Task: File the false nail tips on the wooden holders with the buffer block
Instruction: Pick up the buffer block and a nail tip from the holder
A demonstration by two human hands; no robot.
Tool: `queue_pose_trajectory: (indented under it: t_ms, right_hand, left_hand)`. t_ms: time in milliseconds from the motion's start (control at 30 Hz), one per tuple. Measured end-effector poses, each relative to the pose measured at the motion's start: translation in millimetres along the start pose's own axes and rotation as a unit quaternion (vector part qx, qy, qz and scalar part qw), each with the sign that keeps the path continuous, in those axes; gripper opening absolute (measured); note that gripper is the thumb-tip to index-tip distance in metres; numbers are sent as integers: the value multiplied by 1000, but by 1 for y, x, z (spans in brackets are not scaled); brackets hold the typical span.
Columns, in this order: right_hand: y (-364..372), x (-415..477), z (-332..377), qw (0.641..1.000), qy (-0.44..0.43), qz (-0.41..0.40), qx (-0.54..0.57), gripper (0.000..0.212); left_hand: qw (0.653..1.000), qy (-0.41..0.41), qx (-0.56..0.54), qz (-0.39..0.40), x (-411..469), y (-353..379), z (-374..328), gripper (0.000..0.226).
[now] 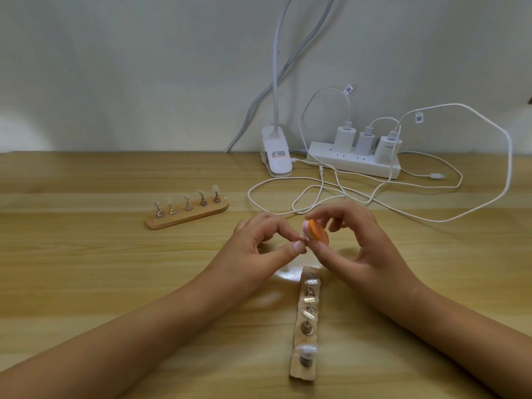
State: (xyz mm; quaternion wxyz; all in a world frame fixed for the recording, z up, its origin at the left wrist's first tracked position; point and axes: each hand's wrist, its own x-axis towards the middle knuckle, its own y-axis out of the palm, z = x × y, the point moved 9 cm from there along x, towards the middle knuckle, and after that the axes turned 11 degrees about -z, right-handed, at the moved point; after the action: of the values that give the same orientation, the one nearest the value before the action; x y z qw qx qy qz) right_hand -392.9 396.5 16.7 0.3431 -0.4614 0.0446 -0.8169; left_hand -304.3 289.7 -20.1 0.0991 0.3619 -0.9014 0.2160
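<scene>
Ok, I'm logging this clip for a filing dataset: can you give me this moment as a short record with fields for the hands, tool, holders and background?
left hand: pinches a small nail tip, mostly hidden by the fingers
right hand: holds the orange buffer block against that tip
near holder: lies lengthwise below the hands, several tips on it
far holder: back left, five tips upright
background: power strip with three chargers, clip lamp, white cables
surface: wooden table
</scene>
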Motion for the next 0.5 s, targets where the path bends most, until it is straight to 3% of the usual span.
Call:
queue_pose_trajectory:
  t_ms: [100,233,333,500]
  right_hand:
    - [3,-3,5,1000,-26,10,-3,23]
    - [0,-1,-4,1000,21,0,9,22]
    - [3,-4,8,999,-36,12,-5,21]
    - [-1,0,0,1000,0,7,-19,27]
  left_hand:
    - [1000,5,0,3,1,1,-1,17]
    - [1000,-5,-21,7,0,1,1,19]
    - [1000,-7,-27,14,-1,2,0,16]
    - [999,-20,-44,25,-2,3,0,9]
